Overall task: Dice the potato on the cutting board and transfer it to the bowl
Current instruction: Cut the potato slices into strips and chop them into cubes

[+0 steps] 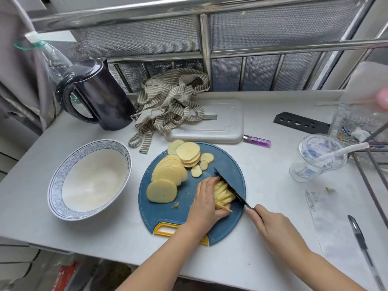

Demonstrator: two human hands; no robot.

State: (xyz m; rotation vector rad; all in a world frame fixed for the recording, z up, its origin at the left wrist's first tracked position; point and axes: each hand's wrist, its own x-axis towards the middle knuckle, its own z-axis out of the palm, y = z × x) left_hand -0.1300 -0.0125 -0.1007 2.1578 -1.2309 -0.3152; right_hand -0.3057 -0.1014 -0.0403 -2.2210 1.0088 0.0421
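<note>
A round blue cutting board (226, 162) with a yellow handle lies in the middle of the white table. Round potato slices (168, 175) are fanned across its left and far part. Near its right side my left hand (204, 203) holds down a stack of potato strips (223, 196) with curled fingers. My right hand (270, 227) grips the handle of a black knife (230, 185), whose blade rests against the right side of that stack. An empty white bowl (89, 179) with a blue patterned rim stands left of the board.
A black kettle (98, 95) and a striped cloth (168, 103) sit behind, with a white board (220, 124) and purple lighter (257, 141). At the right are a black knife sheath (301, 122), a glass cup (317, 158), a plastic bottle (352, 122) and a pen (363, 244).
</note>
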